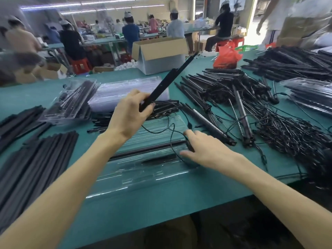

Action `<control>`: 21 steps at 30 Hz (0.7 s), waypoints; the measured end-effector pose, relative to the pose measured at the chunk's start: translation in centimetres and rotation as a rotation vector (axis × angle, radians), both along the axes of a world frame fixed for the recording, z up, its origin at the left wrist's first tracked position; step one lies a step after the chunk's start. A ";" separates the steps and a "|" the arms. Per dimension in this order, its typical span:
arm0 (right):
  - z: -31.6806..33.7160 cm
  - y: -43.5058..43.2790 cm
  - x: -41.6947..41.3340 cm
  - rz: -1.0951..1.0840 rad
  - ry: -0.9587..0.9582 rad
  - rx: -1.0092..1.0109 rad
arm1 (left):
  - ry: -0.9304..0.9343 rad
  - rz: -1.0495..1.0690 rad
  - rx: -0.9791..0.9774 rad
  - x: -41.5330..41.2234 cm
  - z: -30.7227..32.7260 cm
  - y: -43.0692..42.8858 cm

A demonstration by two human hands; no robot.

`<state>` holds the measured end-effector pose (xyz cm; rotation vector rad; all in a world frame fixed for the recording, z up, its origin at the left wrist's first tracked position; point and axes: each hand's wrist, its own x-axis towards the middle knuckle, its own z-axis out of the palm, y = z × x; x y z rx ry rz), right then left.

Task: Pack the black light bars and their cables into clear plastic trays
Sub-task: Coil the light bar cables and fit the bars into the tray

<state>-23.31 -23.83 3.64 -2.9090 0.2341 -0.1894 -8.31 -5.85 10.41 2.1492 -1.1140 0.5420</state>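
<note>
My left hand (132,114) grips the near end of a black light bar (168,80) that angles up and away to the right above the table. A clear plastic tray (143,169) lies in front of me on the green table, with one black bar (149,149) seated in a groove. My right hand (203,150) rests on the tray's right end, fingers spread over a thin black cable (172,133) and the bar's end. The cable loops from the held bar down to the tray.
A tangled heap of bars and cables (251,108) fills the right side. A stack of empty clear trays (129,92) and filled trays (73,103) sit behind. Black strips (36,159) lie at left. A cardboard box (159,54) stands at the table's far edge. People work beyond.
</note>
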 end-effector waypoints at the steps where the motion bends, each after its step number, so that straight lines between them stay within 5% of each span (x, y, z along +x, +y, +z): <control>1: -0.4 0.4 0.4 -0.013 0.018 0.014 | 0.007 0.018 -0.008 0.2 -0.1 0.4; 12: 1.2 -0.7 7.1 -0.416 -0.695 1.034 | -0.005 0.091 -0.209 0.3 -1.3 3.5; 15: 1.9 0.3 8.3 -0.422 -0.974 1.066 | 0.005 0.111 -0.435 -0.4 -0.9 3.3; 18: 0.7 0.9 9.5 -0.365 -0.799 1.072 | 0.056 0.086 -0.554 -0.5 -1.0 3.4; 21: -1.1 1.0 10.0 -0.366 -0.461 0.849 | 0.086 0.039 -0.464 -0.3 -2.1 3.8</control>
